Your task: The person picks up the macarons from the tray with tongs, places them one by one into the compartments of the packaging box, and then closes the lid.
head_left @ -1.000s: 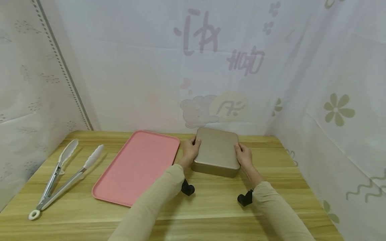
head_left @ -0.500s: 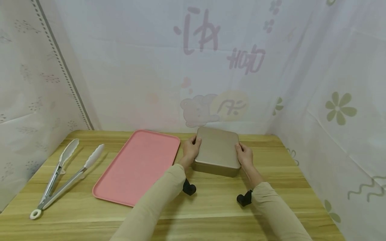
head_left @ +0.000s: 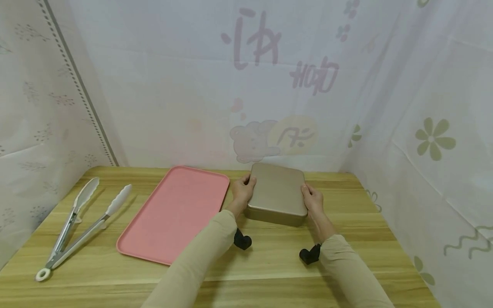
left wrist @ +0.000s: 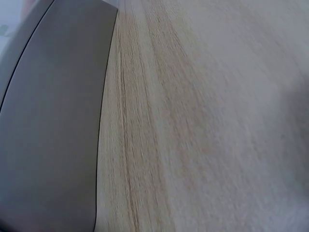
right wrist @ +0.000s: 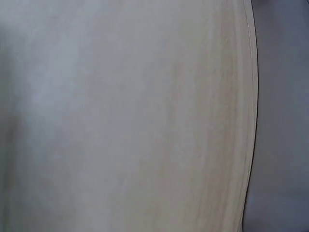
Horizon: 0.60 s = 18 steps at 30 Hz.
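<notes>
A champagne-coloured metal box (head_left: 277,190) with rounded corners rests on the wooden table, right of the middle, slightly turned. My left hand (head_left: 242,192) grips its left side, the thumb at the top edge. On the opposite side my right hand (head_left: 313,199) holds it the same way, and most fingers of both hands are hidden. The left wrist view shows the box's side wall (left wrist: 53,121) meeting the table, with a thin lid seam along it. At the right edge of the right wrist view is another stretch of box wall (right wrist: 282,121). Neither wrist view shows any fingers clearly.
A pink rectangular tray (head_left: 177,214) lies left of the box, partly covered by the left sleeve. Further left, spread tongs (head_left: 80,240) with white tips lie on the table (head_left: 277,269). Patterned white cloth (head_left: 165,98) hangs behind and on both sides.
</notes>
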Available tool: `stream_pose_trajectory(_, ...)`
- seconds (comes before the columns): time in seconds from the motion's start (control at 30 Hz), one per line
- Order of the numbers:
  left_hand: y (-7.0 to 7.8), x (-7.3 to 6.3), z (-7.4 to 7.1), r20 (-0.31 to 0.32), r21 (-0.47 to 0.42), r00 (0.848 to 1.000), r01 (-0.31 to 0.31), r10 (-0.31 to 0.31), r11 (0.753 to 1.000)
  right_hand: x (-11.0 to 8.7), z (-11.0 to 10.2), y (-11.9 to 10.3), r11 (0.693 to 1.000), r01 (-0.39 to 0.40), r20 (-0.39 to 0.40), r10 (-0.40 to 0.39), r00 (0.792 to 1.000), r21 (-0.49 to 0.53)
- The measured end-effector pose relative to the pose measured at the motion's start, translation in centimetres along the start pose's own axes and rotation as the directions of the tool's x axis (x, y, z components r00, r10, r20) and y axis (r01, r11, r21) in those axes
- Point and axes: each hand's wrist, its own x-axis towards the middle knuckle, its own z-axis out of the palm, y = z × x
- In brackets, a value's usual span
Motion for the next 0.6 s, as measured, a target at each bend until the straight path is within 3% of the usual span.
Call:
stream_pose_trajectory(0.27, -0.1, 0.2, -0.1, -0.006, 0.032, 1.0, -0.008, 0.008, 0.999, 0.4, 0.1, 0.3, 1.0, 0.006, 0.001, -0.006, 1.0, -0.021)
stream_pose_trajectory(0.43, -0.2, 0.4, -0.4, 0.026, 0.043, 0.999, -0.028, 0.027, 0.999, 0.5, -0.7, 0.3, 0.998, -0.049, 0.03, 0.05, 0.998, -0.033)
stream_pose_trajectory(0.6, 0.7, 0.3, -2.1, 0.095, 0.089, 0.995, -0.018, 0.01, 0.996, -0.2, -2.1, 0.1, 0.994, -0.086, 0.082, 0.081, 0.993, 0.065)
